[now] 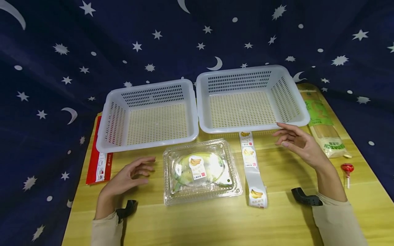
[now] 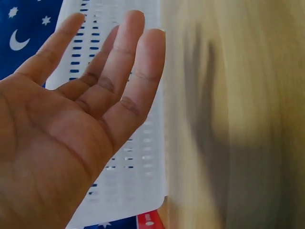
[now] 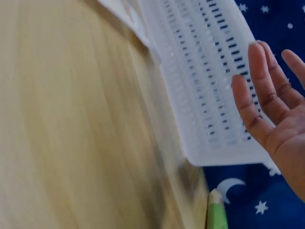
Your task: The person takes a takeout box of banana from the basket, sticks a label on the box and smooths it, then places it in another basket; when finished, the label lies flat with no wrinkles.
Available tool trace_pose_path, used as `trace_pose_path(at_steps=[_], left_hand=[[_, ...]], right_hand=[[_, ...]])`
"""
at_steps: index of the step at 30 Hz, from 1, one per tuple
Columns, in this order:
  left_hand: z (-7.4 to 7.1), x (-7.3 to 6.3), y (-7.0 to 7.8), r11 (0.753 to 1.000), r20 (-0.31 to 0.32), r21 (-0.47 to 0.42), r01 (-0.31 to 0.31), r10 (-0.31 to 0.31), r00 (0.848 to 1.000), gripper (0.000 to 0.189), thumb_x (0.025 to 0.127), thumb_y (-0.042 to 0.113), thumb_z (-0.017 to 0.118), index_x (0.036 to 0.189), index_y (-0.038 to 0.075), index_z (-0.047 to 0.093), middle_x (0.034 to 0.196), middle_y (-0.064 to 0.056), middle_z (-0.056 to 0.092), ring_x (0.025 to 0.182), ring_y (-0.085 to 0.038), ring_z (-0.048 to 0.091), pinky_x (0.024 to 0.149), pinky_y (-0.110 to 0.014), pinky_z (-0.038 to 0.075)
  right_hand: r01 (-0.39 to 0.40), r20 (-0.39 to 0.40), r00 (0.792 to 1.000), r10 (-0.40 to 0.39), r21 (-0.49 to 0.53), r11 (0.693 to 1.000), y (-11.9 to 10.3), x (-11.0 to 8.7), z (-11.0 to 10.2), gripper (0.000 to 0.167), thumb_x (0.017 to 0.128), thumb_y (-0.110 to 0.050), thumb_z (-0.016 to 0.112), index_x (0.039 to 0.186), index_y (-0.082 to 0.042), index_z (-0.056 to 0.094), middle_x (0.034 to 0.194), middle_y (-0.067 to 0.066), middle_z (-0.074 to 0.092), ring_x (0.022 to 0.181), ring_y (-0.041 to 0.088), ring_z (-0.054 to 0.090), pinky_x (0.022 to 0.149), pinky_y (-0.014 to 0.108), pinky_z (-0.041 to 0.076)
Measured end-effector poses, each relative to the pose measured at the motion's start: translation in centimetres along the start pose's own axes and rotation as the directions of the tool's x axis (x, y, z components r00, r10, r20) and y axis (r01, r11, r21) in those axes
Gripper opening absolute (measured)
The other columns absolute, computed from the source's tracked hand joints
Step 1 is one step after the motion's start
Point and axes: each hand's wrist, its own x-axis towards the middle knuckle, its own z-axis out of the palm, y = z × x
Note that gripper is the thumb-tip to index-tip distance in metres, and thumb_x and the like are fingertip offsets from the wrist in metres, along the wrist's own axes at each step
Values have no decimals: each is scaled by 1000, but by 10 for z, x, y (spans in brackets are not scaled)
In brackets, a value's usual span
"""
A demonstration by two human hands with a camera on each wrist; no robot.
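Observation:
A clear plastic clamshell box (image 1: 215, 184) with a banana label (image 1: 197, 167) on its lid lies on the table between my hands; something yellow-green shows inside. My left hand (image 1: 130, 176) hovers to its left, fingers loosely bent and holding nothing; in the left wrist view its palm (image 2: 52, 129) faces the camera. On the right, my right hand (image 1: 297, 143) is raised beside the front rim of the right white basket (image 1: 252, 129), its fingers relaxed. A strip of banana labels (image 1: 253, 177) runs from under that basket toward the table's front.
The left white basket (image 1: 147, 145) stands against the other one at the back. A red packet (image 1: 98, 164) lies at the left edge. A green-banded noodle pack (image 1: 321, 119) and a red lollipop (image 1: 347, 168) lie on the right. Starry dark cloth (image 1: 172, 44) hangs behind.

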Motion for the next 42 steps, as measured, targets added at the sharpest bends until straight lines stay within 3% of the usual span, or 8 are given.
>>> trace_pose_path(at_steps=[5, 10, 18, 25, 28, 31, 35, 42], left_hand=[[0, 6, -5, 1000, 10, 2, 24, -24, 1000, 69, 90, -8, 62, 151, 4, 31, 145, -31, 39, 122, -38, 52, 98, -37, 53], [2, 11, -8, 1000, 27, 12, -21, 21, 999, 75, 88, -10, 63, 153, 6, 28, 145, -33, 37, 120, -36, 54, 96, -39, 53], [5, 29, -5, 998, 46, 34, -60, 58, 997, 83, 86, -3, 70, 155, 9, 25, 143, -22, 41, 119, -28, 56, 95, -37, 53], [9, 53, 0, 995, 83, 51, -85, 80, 993, 93, 80, 2, 78, 155, 13, 26, 103, -18, 60, 90, -29, 62, 80, -36, 57], [13, 58, -1, 995, 97, 31, -92, 89, 991, 95, 78, 2, 80, 155, 11, 25, 95, -15, 59, 84, -29, 60, 77, -35, 56], [17, 61, -3, 992, 111, -10, -128, 128, 986, 96, 76, -2, 79, 154, 6, 24, 119, -19, 55, 83, -22, 59, 75, -35, 56], [23, 65, -4, 987, 128, -41, -157, 161, 979, 94, 76, -4, 78, 152, 3, 24, 153, -20, 28, 82, -15, 58, 73, -33, 56], [29, 71, -6, 985, 181, -17, -170, 170, 969, 80, 83, -1, 74, 150, 6, 32, 155, -7, 30, 80, -23, 50, 71, -30, 52]], right_hand=[[-37, -24, 999, 39, 60, 997, 6, -3, -18, 52, 94, 21, 40, 143, 20, 26, 113, 20, 66, 81, 26, 70, 79, 27, 58], [-41, -108, 993, 55, 127, 991, 14, -7, -40, 54, 94, 23, 36, 146, 16, 25, 99, 19, 72, 63, 29, 69, 65, 31, 60], [-77, -272, 957, 99, 88, 993, 16, -4, -63, 57, 95, 18, 42, 149, 5, 30, 86, 12, 76, 59, 23, 71, 65, 24, 59], [-23, -343, 934, 104, 234, 972, 21, 1, -67, 67, 90, 24, 43, 151, -3, 31, 96, 15, 75, 56, 25, 70, 59, 30, 60], [-4, -349, 932, 98, 259, 966, 26, 2, -67, 69, 89, 25, 43, 151, -2, 31, 105, 15, 73, 56, 26, 70, 55, 31, 59], [-1, -336, 937, 94, 269, 963, 30, 2, -67, 67, 90, 25, 42, 151, -1, 30, 110, 15, 71, 58, 26, 71, 57, 31, 60], [29, -322, 944, 77, 311, 950, 34, 2, -67, 65, 91, 23, 41, 151, 1, 28, 114, 18, 68, 60, 28, 71, 63, 32, 60], [83, -262, 964, 38, 435, 897, 41, -1, -70, 64, 93, 22, 36, 152, -3, 24, 116, 23, 64, 65, 33, 71, 65, 35, 61]])
